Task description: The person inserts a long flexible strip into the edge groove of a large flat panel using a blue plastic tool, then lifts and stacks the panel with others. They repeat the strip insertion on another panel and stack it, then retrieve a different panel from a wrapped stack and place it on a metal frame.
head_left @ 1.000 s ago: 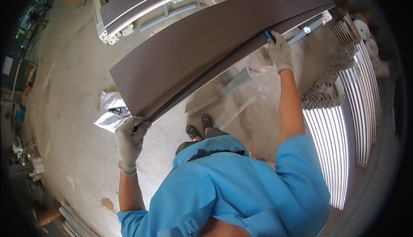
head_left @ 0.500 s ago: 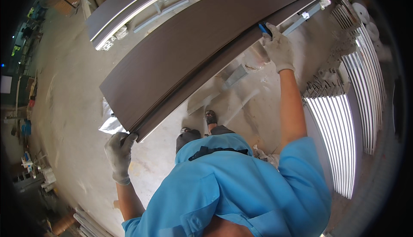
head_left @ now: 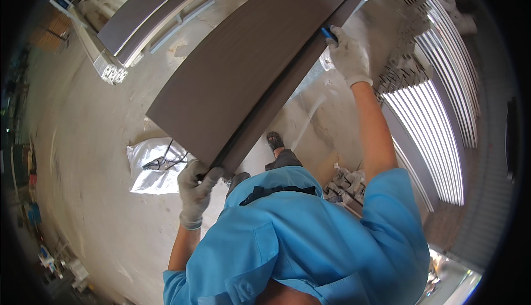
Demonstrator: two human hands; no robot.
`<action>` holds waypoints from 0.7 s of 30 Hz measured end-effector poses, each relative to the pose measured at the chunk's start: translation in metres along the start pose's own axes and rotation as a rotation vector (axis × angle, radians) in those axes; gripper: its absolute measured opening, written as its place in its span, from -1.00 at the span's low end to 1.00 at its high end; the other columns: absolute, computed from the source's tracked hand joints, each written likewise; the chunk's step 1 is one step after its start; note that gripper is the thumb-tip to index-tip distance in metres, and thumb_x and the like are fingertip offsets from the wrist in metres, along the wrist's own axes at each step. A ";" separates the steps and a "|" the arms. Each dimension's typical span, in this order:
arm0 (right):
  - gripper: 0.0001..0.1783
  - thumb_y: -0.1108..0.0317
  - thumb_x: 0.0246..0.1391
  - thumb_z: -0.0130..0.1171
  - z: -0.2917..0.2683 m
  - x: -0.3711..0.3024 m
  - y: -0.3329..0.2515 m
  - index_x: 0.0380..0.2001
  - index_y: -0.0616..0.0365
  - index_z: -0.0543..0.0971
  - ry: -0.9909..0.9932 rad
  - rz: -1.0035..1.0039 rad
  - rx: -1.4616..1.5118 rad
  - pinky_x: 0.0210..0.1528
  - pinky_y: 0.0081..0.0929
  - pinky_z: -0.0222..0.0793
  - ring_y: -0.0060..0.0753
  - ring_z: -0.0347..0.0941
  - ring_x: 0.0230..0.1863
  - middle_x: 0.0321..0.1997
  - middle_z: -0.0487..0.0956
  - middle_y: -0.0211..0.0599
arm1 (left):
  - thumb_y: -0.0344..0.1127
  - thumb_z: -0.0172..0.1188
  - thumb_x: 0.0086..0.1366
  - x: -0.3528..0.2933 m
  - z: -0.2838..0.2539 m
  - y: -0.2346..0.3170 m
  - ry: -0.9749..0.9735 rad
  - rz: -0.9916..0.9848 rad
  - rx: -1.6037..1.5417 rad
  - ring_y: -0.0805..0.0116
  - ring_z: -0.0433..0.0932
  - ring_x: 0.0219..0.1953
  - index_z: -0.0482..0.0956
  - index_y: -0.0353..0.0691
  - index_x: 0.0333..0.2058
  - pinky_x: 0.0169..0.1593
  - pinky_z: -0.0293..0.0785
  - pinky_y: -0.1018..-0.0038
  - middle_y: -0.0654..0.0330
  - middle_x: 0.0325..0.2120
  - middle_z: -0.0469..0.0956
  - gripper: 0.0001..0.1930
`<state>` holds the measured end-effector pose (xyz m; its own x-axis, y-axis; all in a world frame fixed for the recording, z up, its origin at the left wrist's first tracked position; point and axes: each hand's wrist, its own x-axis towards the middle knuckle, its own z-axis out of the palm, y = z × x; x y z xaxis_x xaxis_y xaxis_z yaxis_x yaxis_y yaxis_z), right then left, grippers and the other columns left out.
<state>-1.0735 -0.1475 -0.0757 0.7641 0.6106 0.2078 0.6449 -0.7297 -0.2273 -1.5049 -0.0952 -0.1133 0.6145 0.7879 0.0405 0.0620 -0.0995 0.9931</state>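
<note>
A long brown panel [head_left: 238,67] slants across the head view, with a dark groove [head_left: 260,103] along its right side. My left hand [head_left: 194,194], in a pale work glove, is closed at the near end of the panel, over the groove's end; its fingertips are partly hidden. Higher up, my gloved right hand [head_left: 350,56] is closed around a small blue object [head_left: 327,32] at the panel's right edge. Most of that object is covered by the fingers, so its kind is unclear.
A silver sheet [head_left: 146,180] with black cord-like loops [head_left: 157,164] lies on the floor left of the panel. Another brown panel [head_left: 145,9] rests at the far left. Stacks of bright metal profiles [head_left: 426,128] stand at the right. Wrapped bundles [head_left: 345,186] lie near my right side.
The panel's near end and my left hand have shifted right and closer to my body, uncovering more of the silver sheet. My right hand stays on the blue object and appears slightly farther left.
</note>
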 end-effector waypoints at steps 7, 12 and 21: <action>-0.60 0.11 0.24 0.04 -0.021 -0.126 -0.080 0.11 -0.14 0.52 -0.060 -0.005 0.061 -0.12 -0.05 0.48 0.05 0.60 -0.19 -0.25 0.65 -0.07 | -0.36 0.35 0.25 0.013 0.000 -0.011 -0.095 0.063 -0.038 0.57 0.25 -0.58 0.39 -0.26 -0.58 -0.50 0.16 0.53 0.31 -0.63 0.35 -0.68; -0.55 0.16 0.20 0.09 -0.029 -0.188 -0.123 0.15 -0.08 0.50 -0.120 -0.069 0.061 -0.27 -0.05 0.50 0.03 0.60 -0.34 -0.30 0.63 0.00 | -0.33 0.37 0.23 0.017 -0.002 -0.019 -0.114 0.155 0.038 0.55 0.21 -0.59 0.35 -0.27 -0.62 -0.51 0.15 0.50 0.30 -0.66 0.30 -0.62; -0.51 0.23 0.14 0.23 -0.025 -0.269 -0.157 0.16 -0.10 0.50 0.049 -0.243 0.016 -0.45 -0.18 0.43 -0.05 0.54 -0.45 -0.37 0.60 -0.07 | -0.36 0.36 0.21 0.022 -0.009 -0.019 -0.171 0.273 0.117 0.25 0.33 -0.61 0.41 -0.31 -0.55 -0.50 0.25 0.34 0.13 -0.65 0.38 -0.71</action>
<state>-1.3811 -0.2050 -0.0718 0.5855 0.7515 0.3041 0.8100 -0.5582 -0.1801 -1.5000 -0.0705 -0.1298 0.7431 0.6105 0.2740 -0.0389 -0.3694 0.9284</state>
